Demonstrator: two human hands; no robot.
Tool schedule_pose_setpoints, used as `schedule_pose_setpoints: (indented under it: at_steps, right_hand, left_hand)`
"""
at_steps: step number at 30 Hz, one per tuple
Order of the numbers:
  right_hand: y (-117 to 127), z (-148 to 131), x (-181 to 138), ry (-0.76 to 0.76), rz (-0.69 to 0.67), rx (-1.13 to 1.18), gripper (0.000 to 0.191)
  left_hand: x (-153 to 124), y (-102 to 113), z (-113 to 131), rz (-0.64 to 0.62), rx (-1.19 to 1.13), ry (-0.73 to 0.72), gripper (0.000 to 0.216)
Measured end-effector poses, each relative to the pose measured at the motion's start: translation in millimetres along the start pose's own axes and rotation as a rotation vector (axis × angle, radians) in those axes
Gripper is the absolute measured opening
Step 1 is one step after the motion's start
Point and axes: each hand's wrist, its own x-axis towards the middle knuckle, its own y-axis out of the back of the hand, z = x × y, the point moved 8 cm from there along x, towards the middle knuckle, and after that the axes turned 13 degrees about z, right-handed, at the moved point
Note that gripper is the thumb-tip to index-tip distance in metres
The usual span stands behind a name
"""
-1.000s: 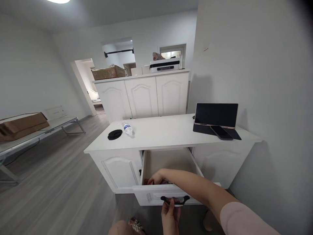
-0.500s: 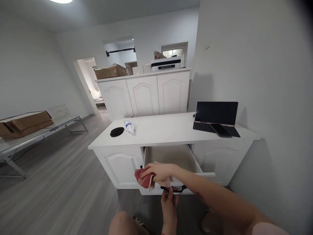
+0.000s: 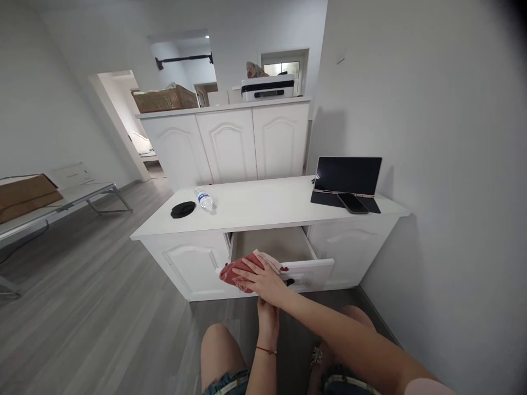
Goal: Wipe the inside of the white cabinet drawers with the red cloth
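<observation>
A red and pale pink cloth lies over the left part of the front of a pulled-out white drawer. My right hand holds it from above, its fingers fanned across the fabric. Below, my left hand reaches up to the drawer front, its fingers hidden behind my right hand and the cloth. Part of the drawer's black handle shows just right of my right hand. The drawer's bare bottom is visible inside.
On the white cabinet top are a plastic bottle, a black round object, a tablet and a phone. A wall stands close on the right. Cardboard boxes and a white suitcase are farther off.
My right hand has spread out over the cloth, which is now flatter against the drawer front. My left hand's fingers, visible at the handle before, are now covered. The view has shifted.
</observation>
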Motion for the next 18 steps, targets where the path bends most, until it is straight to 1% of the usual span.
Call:
schedule_pose_setpoints:
  at_steps: [2,4,6,9,11,13,18]
  right_hand:
    - [7,13,-16,-0.034,-0.019,0.090,0.050]
    - [15,27,-32,-0.105,-0.060,0.214,0.058]
    - [24,41,-47,-0.204,-0.098,0.330,0.062]
    - [36,59,-65,-0.325,-0.132,0.432,0.062]
    - [40,67,-75,-0.368,-0.155,0.461,0.065]
    - [41,76,-85,-0.399,-0.182,0.466,0.068]
    - [44,100,-116,-0.489,-0.222,0.376,0.059]
  left_hand:
    - [5,-1,-9,-0.021,-0.048,0.085,0.031]
    - [9,-3,-14,-0.023,-0.089,0.145,0.037]
    - [12,-5,-16,-0.008,-0.100,0.167,0.035]
    - [17,-8,-18,0.039,-0.087,0.194,0.025]
    - [19,-8,-19,0.059,-0.071,0.202,0.024]
    - [21,-10,-19,0.049,-0.056,0.196,0.024]
    - [21,-8,-19,0.064,-0.049,0.199,0.020]
